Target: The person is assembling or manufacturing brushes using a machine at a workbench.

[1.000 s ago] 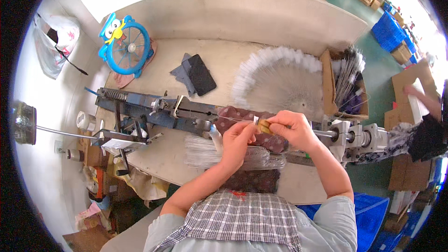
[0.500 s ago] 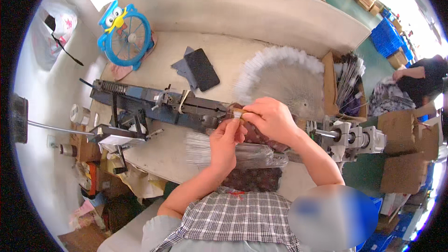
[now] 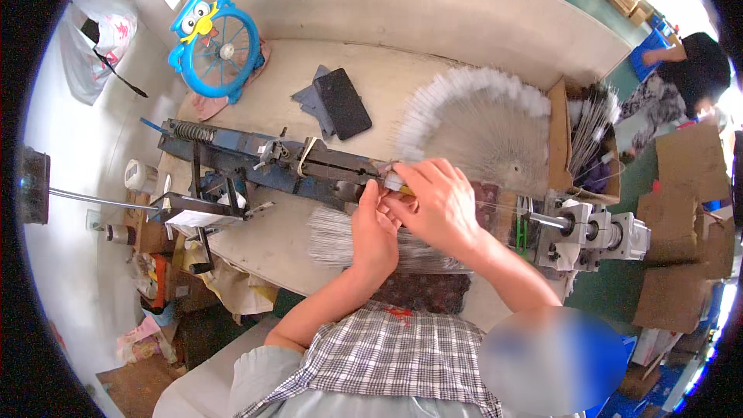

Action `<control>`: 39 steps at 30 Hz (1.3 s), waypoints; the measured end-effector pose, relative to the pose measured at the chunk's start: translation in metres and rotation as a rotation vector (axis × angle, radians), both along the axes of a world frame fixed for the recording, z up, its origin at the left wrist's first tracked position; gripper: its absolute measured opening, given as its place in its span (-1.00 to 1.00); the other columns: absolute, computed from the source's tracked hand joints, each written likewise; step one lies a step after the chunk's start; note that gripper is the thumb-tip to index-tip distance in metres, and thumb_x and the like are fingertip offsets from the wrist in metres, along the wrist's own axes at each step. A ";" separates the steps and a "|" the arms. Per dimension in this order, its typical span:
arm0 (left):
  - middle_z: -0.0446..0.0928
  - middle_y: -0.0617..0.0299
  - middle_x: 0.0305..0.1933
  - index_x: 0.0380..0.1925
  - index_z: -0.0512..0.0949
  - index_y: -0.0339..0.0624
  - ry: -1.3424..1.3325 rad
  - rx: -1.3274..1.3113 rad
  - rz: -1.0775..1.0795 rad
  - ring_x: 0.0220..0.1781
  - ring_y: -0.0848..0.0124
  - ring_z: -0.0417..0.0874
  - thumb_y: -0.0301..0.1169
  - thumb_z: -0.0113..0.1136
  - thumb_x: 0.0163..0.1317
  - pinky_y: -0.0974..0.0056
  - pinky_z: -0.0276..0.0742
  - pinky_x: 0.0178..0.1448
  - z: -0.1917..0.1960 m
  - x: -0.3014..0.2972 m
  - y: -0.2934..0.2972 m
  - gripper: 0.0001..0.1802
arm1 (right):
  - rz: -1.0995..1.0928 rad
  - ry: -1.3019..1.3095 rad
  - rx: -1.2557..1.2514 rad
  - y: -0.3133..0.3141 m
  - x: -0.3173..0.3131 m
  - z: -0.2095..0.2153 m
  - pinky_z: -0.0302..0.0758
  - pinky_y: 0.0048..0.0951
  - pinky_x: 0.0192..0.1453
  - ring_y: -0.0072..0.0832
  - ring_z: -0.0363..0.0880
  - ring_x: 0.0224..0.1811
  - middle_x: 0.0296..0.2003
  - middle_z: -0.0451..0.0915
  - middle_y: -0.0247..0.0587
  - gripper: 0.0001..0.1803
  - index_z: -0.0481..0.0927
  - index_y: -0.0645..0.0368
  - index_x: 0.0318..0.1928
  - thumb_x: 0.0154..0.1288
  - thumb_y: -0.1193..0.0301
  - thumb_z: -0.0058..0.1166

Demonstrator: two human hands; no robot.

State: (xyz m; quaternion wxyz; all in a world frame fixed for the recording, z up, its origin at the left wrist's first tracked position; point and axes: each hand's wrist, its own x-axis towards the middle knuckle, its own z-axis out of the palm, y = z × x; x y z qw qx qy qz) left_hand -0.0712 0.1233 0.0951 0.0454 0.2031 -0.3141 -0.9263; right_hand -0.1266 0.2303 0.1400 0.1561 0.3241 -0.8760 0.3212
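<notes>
Machine rail (image 3: 309, 166) | both hands' fingers (image 3: 433, 186) pinched narrow, apparently holding a small yellowish piece (image 3: 398, 184) against it

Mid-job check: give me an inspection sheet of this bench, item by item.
Surface: pale workbench, crowded.
Job's things: long blue metal jig; small pale piece at the fingertips.
Clutter: fanned white-tipped wires; dark phone; blue owl-shaped fan; cardboard box of rods; wire bundle.
Hands: left hand and right hand together at the jig, pinching the piece.
Cables: nothing seen.
Surroundings: grey motor unit; white plastic bag; another person.
</notes>
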 end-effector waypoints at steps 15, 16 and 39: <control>0.57 0.20 -0.20 -0.20 0.51 -0.28 0.041 -0.038 0.039 -0.18 0.48 0.61 -0.47 0.07 0.27 0.33 0.52 -0.03 0.007 -0.001 0.008 -0.85 | 0.076 0.174 0.043 0.030 -0.002 0.001 0.40 -0.31 -0.10 -0.39 0.50 -0.17 -0.30 0.56 -0.43 -0.71 0.66 -0.02 -0.26 -0.12 0.36 0.26; 0.57 0.21 -0.21 -0.21 0.51 -0.27 0.018 -0.049 0.030 -0.18 0.48 0.61 -0.48 0.08 0.26 0.33 0.52 -0.02 0.009 -0.002 0.009 -0.86 | 0.096 0.175 0.051 0.030 -0.004 0.001 0.40 -0.31 -0.10 -0.39 0.50 -0.17 -0.30 0.56 -0.43 -0.71 0.66 -0.02 -0.26 -0.12 0.36 0.26; 0.58 0.20 -0.22 -0.22 0.49 -0.24 0.054 0.140 0.083 -0.21 0.41 0.61 -0.37 0.02 0.29 0.28 0.53 -0.05 0.001 0.000 0.008 -0.81 | 0.109 0.117 0.022 0.021 -0.005 0.005 0.44 -0.31 -0.15 -0.34 0.53 -0.19 -0.26 0.58 -0.37 -0.71 0.65 0.03 -0.24 -0.09 0.38 0.28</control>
